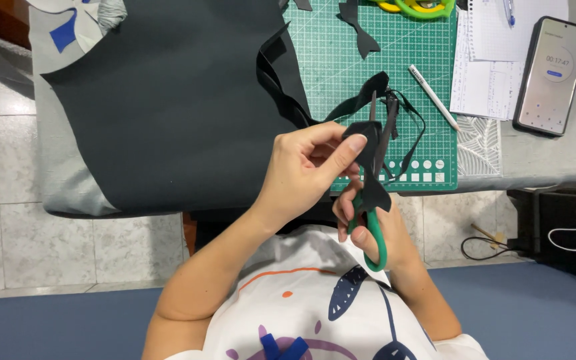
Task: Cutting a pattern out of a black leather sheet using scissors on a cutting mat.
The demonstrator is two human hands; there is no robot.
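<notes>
Over the table (541,163), left hand (305,170) pinches a black scrap (368,150); right hand (375,230) grips scissors (372,233). Blades could nick the thumb.

The black scrap (367,143) is covering most of the scissors (373,233), so the blades are barely showing. Right hand (375,227) is mostly hiding behind them. The green tape dispenser (421,8) and pen (509,10) are getting chopped by the top edge.

A black rectangular smartphone (553,75) lies right of the green gridded cutting mat (395,100), past the white paper sheets (495,60). Its lit screen is pale grey-white with a small blue button at its middle.
</notes>
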